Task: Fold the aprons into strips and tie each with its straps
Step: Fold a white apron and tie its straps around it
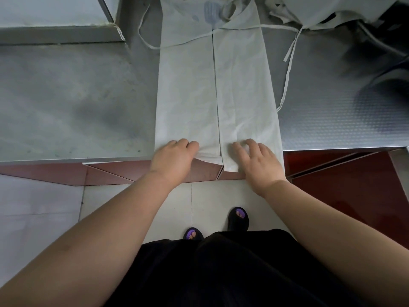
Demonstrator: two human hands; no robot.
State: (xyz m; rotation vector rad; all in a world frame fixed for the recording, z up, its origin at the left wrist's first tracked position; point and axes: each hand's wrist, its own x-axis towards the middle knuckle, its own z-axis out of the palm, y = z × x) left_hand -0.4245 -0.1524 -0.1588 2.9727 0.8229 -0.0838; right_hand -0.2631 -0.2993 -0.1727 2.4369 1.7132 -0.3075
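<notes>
we stand at a grey metal bench (pixel 77 96), scuffed on the left and dimpled on the right, with a raised ledge (pixel 59 34) at its far left. below its near edge the floor (pixel 210 196) shows red-brown and pale tiles. bare bench lies open on both sides of the apron (pixel 188 96). a pile (pixel 321 12) of more pale cloth crowds the far right corner.

the apron lies mid-bench, its two sides folded in so their edges meet along the centre. its long axis runs straight away from us, bib end far, hem near. the hem hangs just over the bench's near edge. the left strap (pixel 150 44) loops out on the bench, and the right strap (pixel 287 69) trails down the apron's right side.

our left hand (pixel 174 156) rests on the left flap at the hem, fingers curled and bunching the cloth. our right hand (pixel 257 158) sits on the right flap, fingers bent with tips on the cloth. we cannot tell whether they pinch it.
</notes>
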